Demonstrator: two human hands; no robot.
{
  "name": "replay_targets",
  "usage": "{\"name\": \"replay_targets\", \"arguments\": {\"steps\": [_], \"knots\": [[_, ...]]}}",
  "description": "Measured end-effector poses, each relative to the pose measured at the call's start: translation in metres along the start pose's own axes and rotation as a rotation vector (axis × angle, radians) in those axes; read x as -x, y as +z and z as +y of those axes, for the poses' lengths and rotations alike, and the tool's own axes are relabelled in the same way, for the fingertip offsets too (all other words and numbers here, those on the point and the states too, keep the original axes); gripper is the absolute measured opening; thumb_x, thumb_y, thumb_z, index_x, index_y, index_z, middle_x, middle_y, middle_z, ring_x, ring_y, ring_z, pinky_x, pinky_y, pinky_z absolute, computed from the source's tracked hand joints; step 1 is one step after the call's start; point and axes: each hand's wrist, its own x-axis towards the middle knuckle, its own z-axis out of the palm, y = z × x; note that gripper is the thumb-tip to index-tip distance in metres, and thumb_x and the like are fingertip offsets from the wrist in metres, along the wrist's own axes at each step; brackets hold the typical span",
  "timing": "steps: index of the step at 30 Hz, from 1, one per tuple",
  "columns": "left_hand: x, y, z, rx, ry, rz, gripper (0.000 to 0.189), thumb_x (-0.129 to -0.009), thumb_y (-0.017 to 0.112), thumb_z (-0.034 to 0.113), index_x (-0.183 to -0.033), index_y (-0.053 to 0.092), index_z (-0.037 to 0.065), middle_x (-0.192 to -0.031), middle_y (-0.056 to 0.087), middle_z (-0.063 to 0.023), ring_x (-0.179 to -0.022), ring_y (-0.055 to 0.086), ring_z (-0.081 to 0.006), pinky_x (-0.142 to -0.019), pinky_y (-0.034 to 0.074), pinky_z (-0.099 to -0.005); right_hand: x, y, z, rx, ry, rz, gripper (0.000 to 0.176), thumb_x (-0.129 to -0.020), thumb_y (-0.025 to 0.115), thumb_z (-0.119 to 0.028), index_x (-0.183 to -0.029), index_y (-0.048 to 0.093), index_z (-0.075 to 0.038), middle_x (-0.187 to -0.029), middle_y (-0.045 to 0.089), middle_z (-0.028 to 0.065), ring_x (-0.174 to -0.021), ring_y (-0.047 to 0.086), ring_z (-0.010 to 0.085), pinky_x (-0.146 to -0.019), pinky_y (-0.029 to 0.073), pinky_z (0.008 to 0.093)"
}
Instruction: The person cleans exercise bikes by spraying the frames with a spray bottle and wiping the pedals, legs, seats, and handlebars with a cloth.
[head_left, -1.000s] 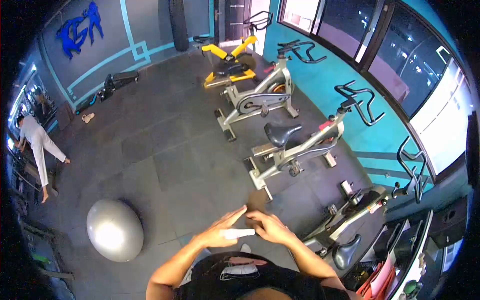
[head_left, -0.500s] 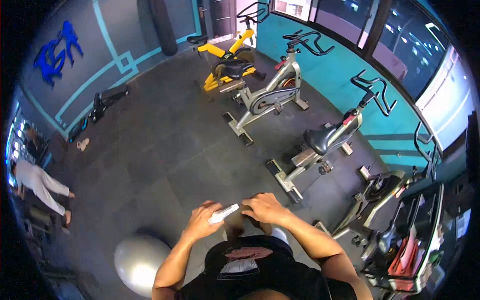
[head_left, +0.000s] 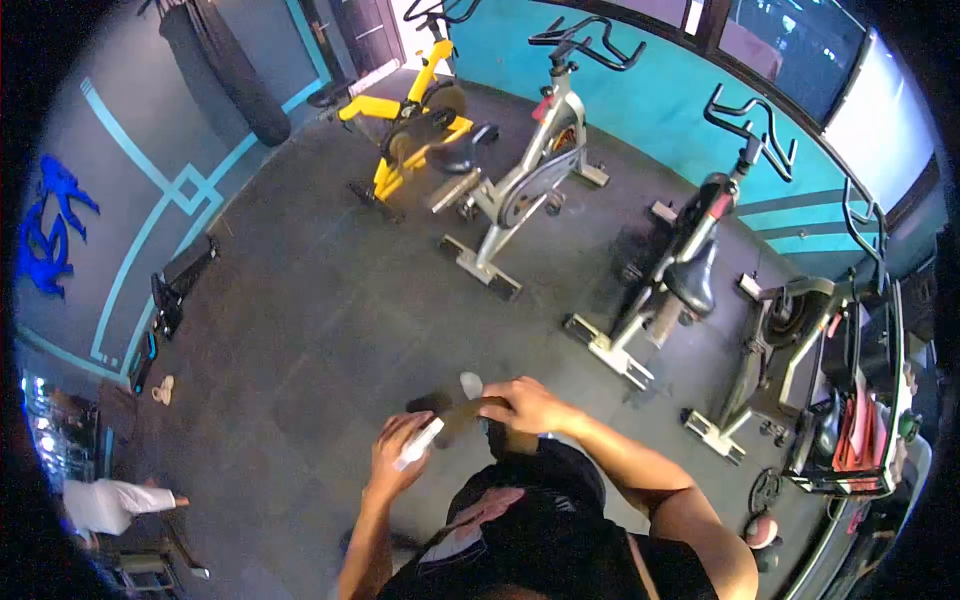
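My left hand (head_left: 397, 457) is closed around a small white slab-like object (head_left: 419, 444), which juts out along the thumb side. To its right, my right hand (head_left: 533, 405) is held out at waist height with the fingers curled down; I cannot tell whether anything is in them. A gap separates the two hands. Through it shows a blurred, shadowed brownish shape, with a pale rounded tip (head_left: 471, 385) above it against the dark floor. My black shirt (head_left: 520, 500) with a pink and white print lies below the hands.
A yellow exercise bike (head_left: 410, 125) and silver-grey exercise bikes (head_left: 530, 180) line the teal wall. A rack (head_left: 845, 485) with red items stands at right, a ball (head_left: 761, 531) beside it. A punching bag (head_left: 235, 85) hangs back left. Another person (head_left: 110, 505) is at lower left.
The view has turned and the bikes sit differently in it. My left hand has dropped slightly, still holding the white object. The silver exercise ball at lower left has left the view.
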Motion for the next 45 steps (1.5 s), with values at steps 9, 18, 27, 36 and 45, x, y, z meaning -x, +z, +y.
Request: {"name": "replay_targets", "arguments": {"steps": [9, 18, 27, 36, 45], "knots": [[-0.11, -0.113, -0.125, 0.101, -0.257, -0.117, 0.08, -0.072, 0.067, 0.003, -0.143, 0.031, 0.009, -0.138, 0.047, -0.0115, -0.122, 0.049, -0.0275, -0.101, 0.039, -0.0364, -0.261, 0.004, -0.047, 0.238, -0.245, -0.466, 0.025, -0.084, 0.059, -0.024, -0.101, 0.062, -0.007, -0.08, 0.065, 0.0198, -0.079, 0.064, 0.0387, -0.068, 0.05, 0.0492], [-0.221, -0.205, -0.238, 0.319, -0.556, -0.409, 0.049, -0.074, 0.074, 0.01, -0.12, 0.057, 0.009, -0.103, 0.065, -0.0048, -0.084, 0.059, -0.0126, -0.076, 0.049, -0.0281, -0.436, -0.006, -0.049, 0.283, -0.601, -0.299, 0.021, -0.077, 0.056, -0.018, -0.084, 0.064, 0.0, -0.077, 0.066, 0.02, -0.073, 0.066, 0.0368, -0.061, 0.052, 0.0496], [-0.345, -0.258, -0.424, 0.278, -0.363, -0.507, 0.051, -0.076, 0.072, 0.033, -0.119, 0.058, 0.011, -0.102, 0.066, -0.0085, -0.092, 0.062, -0.0195, -0.083, 0.05, -0.0346, -0.607, -0.05, -0.023, 0.64, -0.236, -0.391, 0.023, -0.078, 0.06, -0.019, -0.094, 0.06, -0.002, -0.081, 0.065, 0.0186, -0.076, 0.064, 0.0387, -0.061, 0.051, 0.0442], [-0.518, -0.329, -0.463, -0.037, 0.103, -0.419, 0.064, -0.073, 0.068, 0.025, -0.134, 0.048, 0.017, -0.116, 0.06, -0.0133, -0.103, 0.059, -0.0323, -0.087, 0.048, -0.0443, -0.707, -0.09, -0.013, -0.267, 0.092, 0.164, 0.023, -0.078, 0.063, -0.012, -0.099, 0.061, -0.003, -0.09, 0.062, 0.0209, -0.083, 0.061, 0.037, -0.073, 0.048, 0.0436], [-0.653, -0.379, -0.537, 0.692, 0.029, -0.448, 0.094, -0.071, 0.074, 0.02, -0.147, 0.021, 0.008, -0.153, 0.02, -0.0124, -0.137, 0.028, -0.0243, -0.102, 0.038, -0.0368, -0.859, -0.156, 0.016, -0.107, -0.156, 0.217, 0.033, -0.072, 0.063, -0.008, -0.104, 0.061, -0.003, -0.097, 0.063, 0.0195, -0.092, 0.059, 0.0392, -0.08, 0.048, 0.0467]]}}
